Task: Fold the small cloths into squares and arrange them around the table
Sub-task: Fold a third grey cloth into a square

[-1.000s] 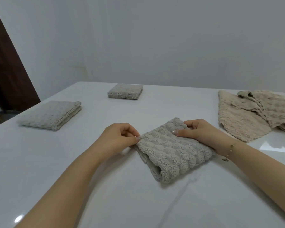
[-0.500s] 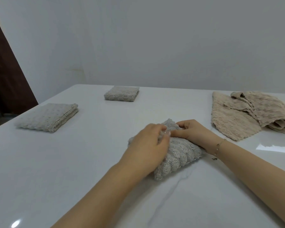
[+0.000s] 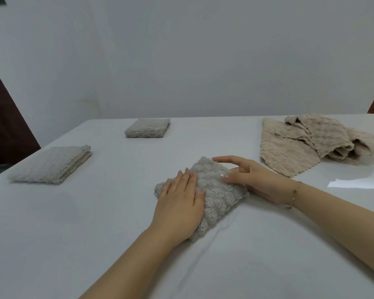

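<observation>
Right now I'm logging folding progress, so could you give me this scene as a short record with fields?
surface: white table
in work: grey fluffy folded cloth, lying near the middle of the table
left hand: flat, palm down on the cloth
right hand: open, fingers resting on the cloth's far edge
finished: two folded grey squares, one at the left edge, one at the far side
waiting: unfolded beige cloths in a heap, far right

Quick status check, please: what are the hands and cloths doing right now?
Left hand flat, right hand open, both on grey cloth. Beige cloths unfolded. Nothing in the way.
</observation>
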`<action>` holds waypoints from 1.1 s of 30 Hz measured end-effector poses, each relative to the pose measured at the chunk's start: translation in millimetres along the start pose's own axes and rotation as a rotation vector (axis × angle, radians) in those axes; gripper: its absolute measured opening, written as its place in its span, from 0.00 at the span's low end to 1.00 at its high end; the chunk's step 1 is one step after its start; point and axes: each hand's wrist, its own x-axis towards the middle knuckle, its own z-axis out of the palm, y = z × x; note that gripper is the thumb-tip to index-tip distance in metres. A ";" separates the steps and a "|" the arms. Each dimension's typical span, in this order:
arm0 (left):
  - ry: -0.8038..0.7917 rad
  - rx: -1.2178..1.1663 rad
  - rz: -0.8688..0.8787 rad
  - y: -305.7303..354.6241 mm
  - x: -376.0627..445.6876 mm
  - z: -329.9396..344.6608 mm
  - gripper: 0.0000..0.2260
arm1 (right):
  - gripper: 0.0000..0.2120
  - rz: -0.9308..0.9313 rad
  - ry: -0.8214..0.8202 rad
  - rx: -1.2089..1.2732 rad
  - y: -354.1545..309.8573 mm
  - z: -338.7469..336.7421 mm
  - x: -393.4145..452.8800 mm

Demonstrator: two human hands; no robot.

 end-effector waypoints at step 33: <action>0.214 -0.042 -0.008 0.7 -19.9 -11.1 0.27 | 0.14 -0.403 0.318 -0.853 15.2 -8.3 -26.7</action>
